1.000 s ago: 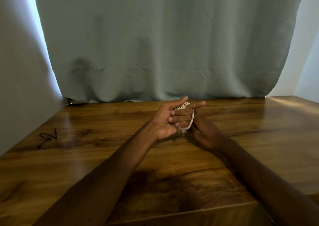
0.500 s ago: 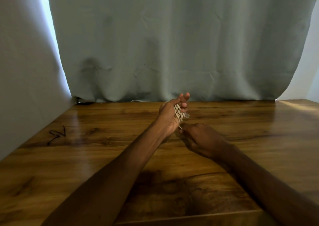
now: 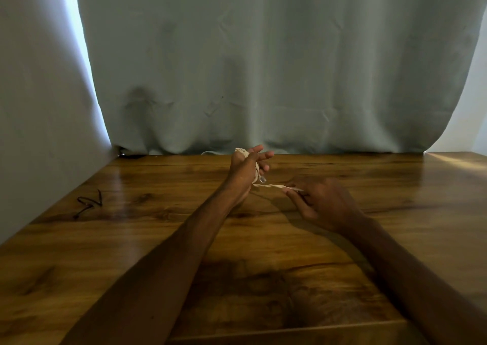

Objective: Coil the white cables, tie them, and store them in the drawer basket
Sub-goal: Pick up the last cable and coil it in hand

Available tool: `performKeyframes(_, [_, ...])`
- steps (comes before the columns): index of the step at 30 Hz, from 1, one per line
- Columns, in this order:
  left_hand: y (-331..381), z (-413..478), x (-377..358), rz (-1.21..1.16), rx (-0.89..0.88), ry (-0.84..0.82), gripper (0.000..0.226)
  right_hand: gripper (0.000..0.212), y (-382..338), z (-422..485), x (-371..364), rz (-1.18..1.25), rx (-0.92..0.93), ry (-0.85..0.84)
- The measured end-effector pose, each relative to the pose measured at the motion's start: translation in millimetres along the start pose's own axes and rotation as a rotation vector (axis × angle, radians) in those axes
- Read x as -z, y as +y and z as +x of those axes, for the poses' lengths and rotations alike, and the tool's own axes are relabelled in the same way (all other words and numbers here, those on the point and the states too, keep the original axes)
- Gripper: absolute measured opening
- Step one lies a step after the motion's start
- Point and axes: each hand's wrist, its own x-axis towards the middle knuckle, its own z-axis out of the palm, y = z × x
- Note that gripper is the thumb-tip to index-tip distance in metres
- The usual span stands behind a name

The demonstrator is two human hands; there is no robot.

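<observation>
The right hand (image 3: pixel 324 199) has its grip closed on the free end of the white cable (image 3: pixel 268 185), pinched between thumb and fingertips, just to the right of the left hand (image 3: pixel 243 172). From that pinch the cable runs in a short, nearly level line back to the left hand, where its turns are wound round the palm and over the top edge of the hand. The left hand stands raised off the table (image 3: pixel 276 244). Its upper fingers are straight and spread, one lower finger bends inward, and its grip is loose, the coil carried on the hand rather than squeezed. A small pale end piece hangs at the bottom of the coil, too blurred to identify.

The back of the left hand faces the camera, so most of the coil is hidden behind it and the turns cannot be counted. The right hand's fingertips cover the cable's very end.

Far to the left of the left hand a thin black tie (image 3: pixel 89 204) lies on the table. Behind the left hand hangs a grey curtain (image 3: pixel 263 68), with a pale curved strand (image 3: pixel 209 152) showing at its hem.
</observation>
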Motion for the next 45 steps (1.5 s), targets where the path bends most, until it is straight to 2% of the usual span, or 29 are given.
performKeyframes(6, [-11.8,-14.3,-3.7,0.411,-0.140,-0.127,0.024,0.035,2.2,-1.4,6.0,0.019,0.072,0.182])
performKeyframes(11, [-10.4,-25.0,-1.7,0.652,0.008,-0.380,0.025,0.026,14.2,-3.3,16.3,-0.008,0.125,0.379])
performKeyframes(13, [-5.9,-29.6,-7.6,0.600,0.094,-0.524,0.036,0.018,24.1,-5.4,20.1,0.003,0.076,0.425])
performKeyframes(16, [0.8,-36.0,-22.4,0.329,0.306,-0.766,0.062,0.011,33.6,-6.5,22.5,0.053,-0.020,0.436])
performKeyframes(19, [7.7,-40.1,-31.9,0.186,0.381,-0.913,0.056,0.012,38.7,-4.5,22.3,0.116,-0.070,0.438])
performKeyframes(23, [13.2,-43.6,-31.9,0.160,0.321,-0.886,0.042,0.012,41.1,-4.1,16.9,0.163,-0.096,0.421])
performKeyframes(28, [12.8,-44.2,-30.0,0.092,0.336,-0.807,0.043,0.020,38.4,-1.8,0.2,0.222,-0.124,0.256])
performKeyframes(34, [8.0,-44.1,-30.2,0.009,0.315,-0.735,0.039,0.036,15.8,1.3,0.0,0.581,-0.271,0.095])
performKeyframes(38, [8.5,-41.9,-27.3,-0.051,0.316,-0.698,0.041,0.035,5.5,6.5,-1.0,1.061,-0.520,0.035])
performKeyframes(42, [9.9,-41.0,-23.2,-0.145,0.369,-0.688,0.043,0.036,5.1,7.2,-0.4,1.150,-0.595,0.035])
performKeyframes(45, [8.6,-45.6,-26.9,-0.173,0.397,-0.696,0.046,0.048,-2.0,8.5,-3.6,1.096,-0.610,0.001])
